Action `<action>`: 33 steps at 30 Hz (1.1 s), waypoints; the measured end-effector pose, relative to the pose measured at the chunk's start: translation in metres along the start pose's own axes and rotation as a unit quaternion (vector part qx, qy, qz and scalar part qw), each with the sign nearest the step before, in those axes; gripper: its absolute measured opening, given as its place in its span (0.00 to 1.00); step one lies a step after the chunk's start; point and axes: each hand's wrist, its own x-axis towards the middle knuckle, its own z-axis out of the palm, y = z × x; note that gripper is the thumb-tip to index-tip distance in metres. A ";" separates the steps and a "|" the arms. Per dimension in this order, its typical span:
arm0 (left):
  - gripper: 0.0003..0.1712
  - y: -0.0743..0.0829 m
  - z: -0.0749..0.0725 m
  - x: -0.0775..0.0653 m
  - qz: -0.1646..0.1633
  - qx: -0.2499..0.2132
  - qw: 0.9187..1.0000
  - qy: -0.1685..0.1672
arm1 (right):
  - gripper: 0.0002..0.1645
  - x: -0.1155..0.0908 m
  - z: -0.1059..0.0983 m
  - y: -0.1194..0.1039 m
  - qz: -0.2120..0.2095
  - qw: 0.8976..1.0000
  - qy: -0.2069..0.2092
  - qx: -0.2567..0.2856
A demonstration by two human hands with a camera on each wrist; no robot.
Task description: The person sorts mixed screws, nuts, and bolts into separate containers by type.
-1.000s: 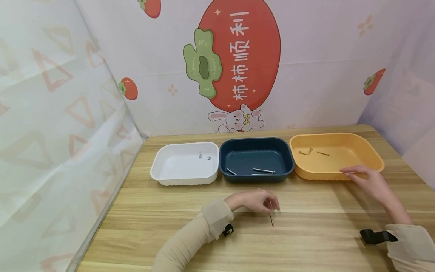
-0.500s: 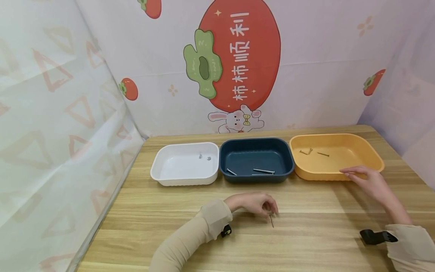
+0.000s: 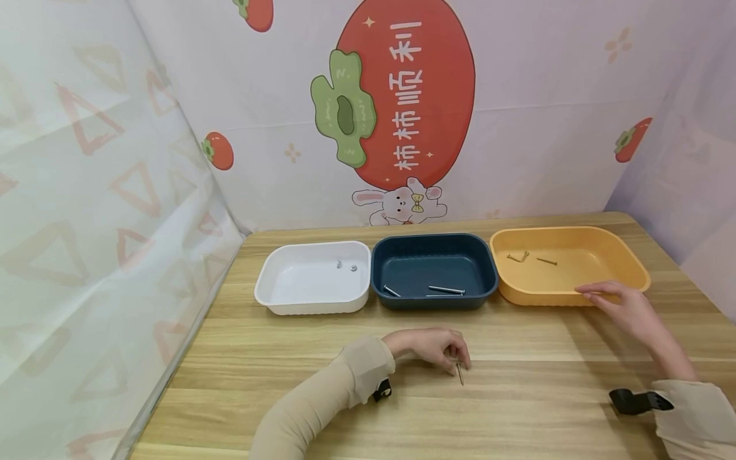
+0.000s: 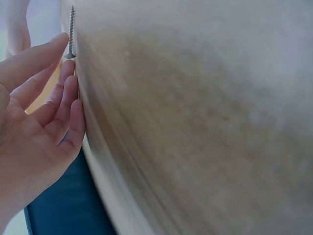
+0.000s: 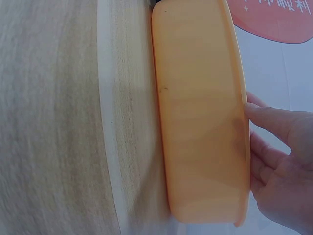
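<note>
My left hand (image 3: 438, 348) is low over the table in front of the dark blue tray. Its thumb and index finger pinch a screw (image 3: 460, 375) near its head. In the left wrist view the threaded shaft of the screw (image 4: 72, 29) points away from the fingertips. My right hand (image 3: 623, 308) holds the front rim of the yellow tray (image 3: 563, 298). In the right wrist view its thumb presses the outside of the rim, and the other fingers reach over to the inner side, partly hidden. Several small brass-coloured screws (image 3: 547, 260) lie in that tray.
The dark blue tray (image 3: 434, 303) stands in the middle with a few long silver screws or bolts (image 3: 446, 289). Left of it, a white tray (image 3: 313, 306) holds two small metal pieces (image 3: 353, 268). A printed cloth (image 3: 517, 153) hangs behind the wooden table (image 3: 517, 396).
My left hand has come slightly down and nearer to me, its fingers now around the screw's head end. The screw's tip stays at nearly the same spot. My right hand has not moved.
</note>
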 end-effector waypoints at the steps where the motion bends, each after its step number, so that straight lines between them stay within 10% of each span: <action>1: 0.12 0.000 0.001 0.001 0.000 -0.001 1.000 0.001 | 0.09 0.000 0.000 0.000 -0.001 1.000 0.000 0.000; 33: 0.06 0.002 0.005 0.006 0.011 0.056 0.998 0.012 | 0.08 0.000 -0.001 0.001 0.005 1.000 0.009 -0.002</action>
